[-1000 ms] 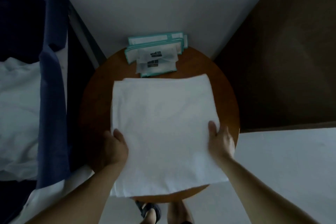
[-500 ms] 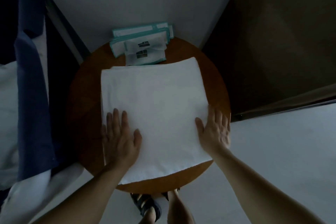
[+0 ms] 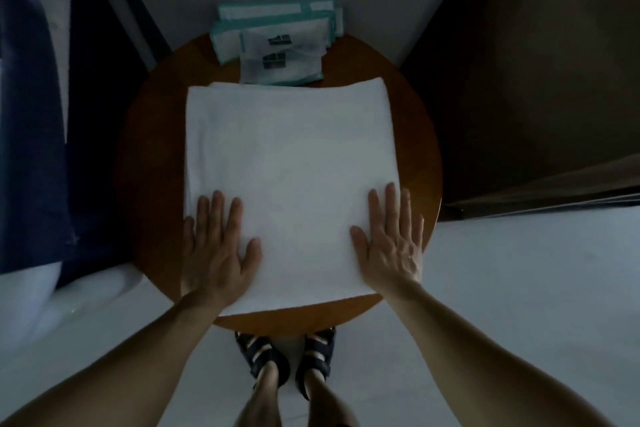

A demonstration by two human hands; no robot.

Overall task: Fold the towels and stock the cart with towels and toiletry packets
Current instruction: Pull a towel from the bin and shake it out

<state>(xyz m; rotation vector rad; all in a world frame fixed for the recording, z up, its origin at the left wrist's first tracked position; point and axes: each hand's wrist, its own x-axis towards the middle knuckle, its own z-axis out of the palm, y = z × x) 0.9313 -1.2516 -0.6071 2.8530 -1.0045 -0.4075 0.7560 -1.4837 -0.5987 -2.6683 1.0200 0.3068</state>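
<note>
**Two hands flat on folded towel**

Two hands press palm-down on a folded white towel (image 3: pixel 291 184) lying on a round wooden table (image 3: pixel 152 156). The left hand (image 3: pixel 218 250) covers the towel's near left corner, fingers straight and slightly spread, gripping nothing. The right hand (image 3: pixel 391 246) covers the near right edge in the same flat posture. A stack of teal-edged toiletry packets (image 3: pixel 277 42) sits at the table's far edge, just beyond the towel.

The folded towel (image 3: pixel 291 180) was matt white terry cloth, softly napped. The round table (image 3: pixel 152 163) was smooth, semi-gloss brown wood. At twelve o'clock, the toiletry packets (image 3: pixel 277 42) looked like thin, slightly glossy plastic film.
</note>
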